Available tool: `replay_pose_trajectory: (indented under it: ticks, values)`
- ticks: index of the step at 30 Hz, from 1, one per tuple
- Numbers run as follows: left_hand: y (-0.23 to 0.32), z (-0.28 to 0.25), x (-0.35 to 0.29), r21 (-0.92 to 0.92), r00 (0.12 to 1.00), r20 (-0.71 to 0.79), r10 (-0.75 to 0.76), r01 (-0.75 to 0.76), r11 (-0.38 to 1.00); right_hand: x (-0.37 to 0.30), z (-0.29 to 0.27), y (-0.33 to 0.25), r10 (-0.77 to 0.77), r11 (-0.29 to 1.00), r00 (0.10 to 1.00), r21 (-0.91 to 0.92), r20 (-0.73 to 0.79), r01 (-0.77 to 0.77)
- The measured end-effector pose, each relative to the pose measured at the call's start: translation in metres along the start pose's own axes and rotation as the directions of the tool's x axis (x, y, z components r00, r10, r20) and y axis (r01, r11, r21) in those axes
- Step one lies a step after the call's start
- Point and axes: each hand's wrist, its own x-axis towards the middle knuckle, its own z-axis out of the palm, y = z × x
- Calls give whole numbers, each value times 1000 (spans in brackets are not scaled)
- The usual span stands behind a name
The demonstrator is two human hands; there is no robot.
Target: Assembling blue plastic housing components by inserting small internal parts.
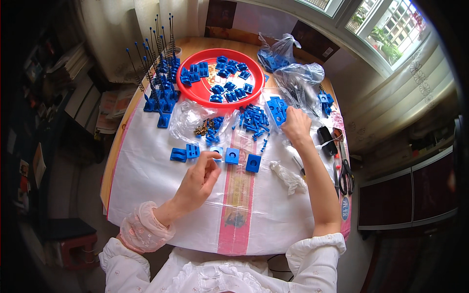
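Observation:
Fingers loosely bent and apart, my left hand (196,181) is open above the cloth with nothing visible in it. Its index fingertip overlaps a blue square piece with a round hole (215,152); whether they touch I cannot tell. To the right, a similar holed square (232,156) and another blue square (253,163) continue the row. Two ribbed blue pieces (192,151) are at the row's left end. My right hand (296,126) is closed at flat blue pieces (277,110) in a clear plastic bag or tray. Its fingertips are hidden.
A red round tray (182,91) holds several blue parts. Blue pegs (254,118) and brass screws (202,128) lie before it. Spring-topped blue assemblies (163,100) stand at left. Plastic bags (303,78) fill the back right. Scissors (346,177) and a black case (327,141) line the right edge.

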Motion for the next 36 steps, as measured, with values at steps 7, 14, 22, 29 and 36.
replay_pose_trajectory:
  ticks: [7,14,22,29,36]
  values:
    - [-2,5,-1,148,977,195,87,-117,982,-2,4,6,-82,996,987,18,-136,85]
    - [4,-47,15,815,956,-87,280,-93,572,-14,-8,-5,-169,985,962,-68,-213,157]
    - [-11,-54,19,878,952,8,305,-153,454,-25,-25,-11,-201,978,932,-108,-301,176]
    - [16,-42,-17,926,958,87,273,-179,333,-90,-60,-12,-249,873,915,336,-319,355]
    - [16,-12,-49,898,925,317,208,-364,248,-161,-43,-12,-235,171,941,963,243,-206]
